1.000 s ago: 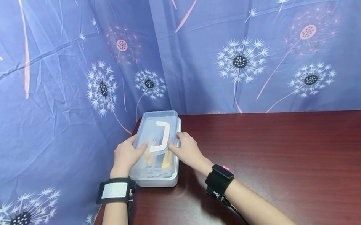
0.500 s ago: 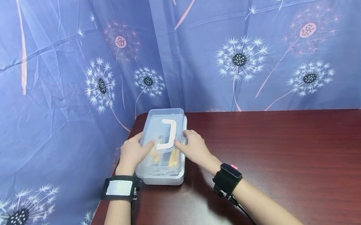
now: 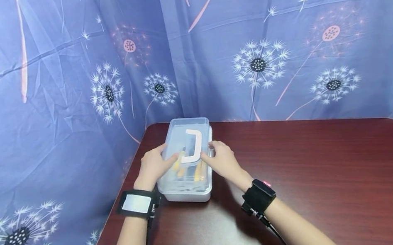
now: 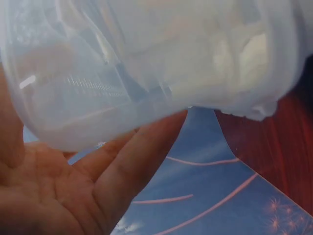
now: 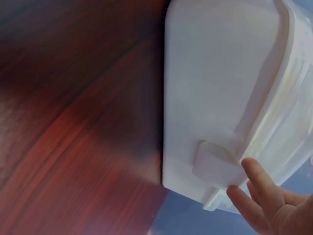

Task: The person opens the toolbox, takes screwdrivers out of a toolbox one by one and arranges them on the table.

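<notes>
Head view: the clear-lidded plastic storage box (image 3: 188, 197) sits toward the far left corner of the tabletop (image 3: 320, 172), both hands clamped on it, the left grip (image 3: 153, 166) along one long side, the right grip (image 3: 223, 161) with its thumb on the lid (image 3: 177, 135) and fingers (image 5: 260, 182) at a side latch (image 5: 219, 165). I'd judge it light, stiff and rather slippery; holding the white base low looks surer than trusting the white handle (image 3: 198, 144).
</notes>
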Tool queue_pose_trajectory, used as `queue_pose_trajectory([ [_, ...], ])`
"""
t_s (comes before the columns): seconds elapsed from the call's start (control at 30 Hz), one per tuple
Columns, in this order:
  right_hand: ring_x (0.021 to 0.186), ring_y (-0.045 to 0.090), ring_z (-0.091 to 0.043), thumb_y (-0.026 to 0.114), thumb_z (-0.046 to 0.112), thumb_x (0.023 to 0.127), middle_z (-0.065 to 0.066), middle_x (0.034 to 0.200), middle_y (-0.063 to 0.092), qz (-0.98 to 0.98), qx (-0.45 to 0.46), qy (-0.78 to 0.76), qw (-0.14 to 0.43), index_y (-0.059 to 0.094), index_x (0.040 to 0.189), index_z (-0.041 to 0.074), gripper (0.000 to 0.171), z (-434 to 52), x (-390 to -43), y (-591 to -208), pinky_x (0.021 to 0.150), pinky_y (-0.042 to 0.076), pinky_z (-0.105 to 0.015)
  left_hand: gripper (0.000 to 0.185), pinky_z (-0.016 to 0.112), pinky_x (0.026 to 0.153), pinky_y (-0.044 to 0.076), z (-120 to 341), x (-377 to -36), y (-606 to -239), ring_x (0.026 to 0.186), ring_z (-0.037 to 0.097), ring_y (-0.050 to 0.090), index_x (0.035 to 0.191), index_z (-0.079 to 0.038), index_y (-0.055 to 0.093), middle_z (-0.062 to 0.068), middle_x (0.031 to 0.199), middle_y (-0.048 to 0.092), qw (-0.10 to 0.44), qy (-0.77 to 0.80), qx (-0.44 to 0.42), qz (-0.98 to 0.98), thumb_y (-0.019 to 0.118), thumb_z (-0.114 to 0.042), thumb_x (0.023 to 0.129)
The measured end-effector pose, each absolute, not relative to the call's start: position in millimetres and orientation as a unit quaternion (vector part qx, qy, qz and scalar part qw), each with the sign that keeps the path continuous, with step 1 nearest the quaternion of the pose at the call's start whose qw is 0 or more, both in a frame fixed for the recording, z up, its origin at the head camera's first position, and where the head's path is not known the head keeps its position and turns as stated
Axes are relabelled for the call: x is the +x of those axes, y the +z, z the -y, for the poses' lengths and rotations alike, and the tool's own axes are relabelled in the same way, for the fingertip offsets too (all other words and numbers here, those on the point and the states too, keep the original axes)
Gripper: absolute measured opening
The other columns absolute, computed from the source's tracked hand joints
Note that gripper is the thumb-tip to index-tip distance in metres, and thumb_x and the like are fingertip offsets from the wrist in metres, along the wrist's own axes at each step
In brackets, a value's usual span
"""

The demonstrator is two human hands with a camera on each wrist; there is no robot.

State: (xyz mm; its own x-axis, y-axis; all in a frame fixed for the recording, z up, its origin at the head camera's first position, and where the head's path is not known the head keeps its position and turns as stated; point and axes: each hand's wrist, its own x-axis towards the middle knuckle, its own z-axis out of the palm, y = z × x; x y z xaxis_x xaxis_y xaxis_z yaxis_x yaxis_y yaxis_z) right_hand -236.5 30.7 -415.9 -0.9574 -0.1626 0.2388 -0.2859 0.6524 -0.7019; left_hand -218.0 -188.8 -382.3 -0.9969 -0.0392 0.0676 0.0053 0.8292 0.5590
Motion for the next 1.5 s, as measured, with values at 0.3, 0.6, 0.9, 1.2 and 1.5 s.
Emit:
queue_pose_trajectory([
  [0.3, 0.102, 0.063, -0.031, 0.059, 0.037, 0.087, -0.017, 0.120, 0.064, 0.907, 0.107, 0.402, 0.069, 0.058, 0.125, 0.000, 0.054, -54, -234, -417, 0.089, 0.051, -0.045, 0.067, 0.047, 0.099, 0.048, 169, -219, -381, 0.122, 0.029, 0.059, 0.141, -0.013, 0.049, 0.013, 0.136, 0.059, 0.023, -0.303, -0.011, 0.953, 0.064, -0.048, 0.085],
  [0.6, 0.108, 0.062, -0.033, 0.059, 0.037, 0.086, -0.017, 0.121, 0.064, 0.906, 0.090, 0.408, 0.070, 0.058, 0.125, 0.000, 0.054, -76, -228, -416, 0.092, 0.050, -0.047, 0.067, 0.047, 0.101, 0.047, 149, -220, -381, 0.123, 0.029, 0.058, 0.140, -0.010, 0.050, 0.014, 0.137, 0.058, 0.019, -0.307, -0.036, 0.951, 0.065, -0.045, 0.085],
  [0.9, 0.113, 0.061, -0.034, 0.058, 0.037, 0.087, -0.018, 0.122, 0.064, 0.912, 0.069, 0.398, 0.070, 0.057, 0.126, 0.001, 0.053, -97, -226, -414, 0.093, 0.049, -0.050, 0.069, 0.045, 0.103, 0.046, 129, -221, -381, 0.127, 0.028, 0.055, 0.140, -0.007, 0.049, 0.014, 0.139, 0.056, 0.009, -0.317, -0.048, 0.947, 0.066, -0.046, 0.085],
  [1.2, 0.114, 0.061, -0.032, 0.059, 0.036, 0.086, -0.017, 0.123, 0.063, 0.915, 0.050, 0.393, 0.073, 0.057, 0.127, 0.002, 0.053, -116, -221, -413, 0.093, 0.049, -0.049, 0.070, 0.044, 0.106, 0.044, 110, -221, -380, 0.130, 0.027, 0.053, 0.141, -0.005, 0.048, 0.014, 0.140, 0.055, 0.003, -0.308, -0.060, 0.949, 0.066, -0.045, 0.085],
  [1.5, 0.113, 0.061, -0.033, 0.058, 0.036, 0.087, -0.018, 0.123, 0.063, 0.917, 0.036, 0.389, 0.078, 0.057, 0.126, 0.002, 0.052, -135, -218, -414, 0.092, 0.049, -0.050, 0.072, 0.043, 0.107, 0.043, 91, -223, -380, 0.131, 0.028, 0.052, 0.141, -0.005, 0.047, 0.015, 0.141, 0.054, -0.008, -0.306, -0.081, 0.949, 0.066, -0.046, 0.085],
])
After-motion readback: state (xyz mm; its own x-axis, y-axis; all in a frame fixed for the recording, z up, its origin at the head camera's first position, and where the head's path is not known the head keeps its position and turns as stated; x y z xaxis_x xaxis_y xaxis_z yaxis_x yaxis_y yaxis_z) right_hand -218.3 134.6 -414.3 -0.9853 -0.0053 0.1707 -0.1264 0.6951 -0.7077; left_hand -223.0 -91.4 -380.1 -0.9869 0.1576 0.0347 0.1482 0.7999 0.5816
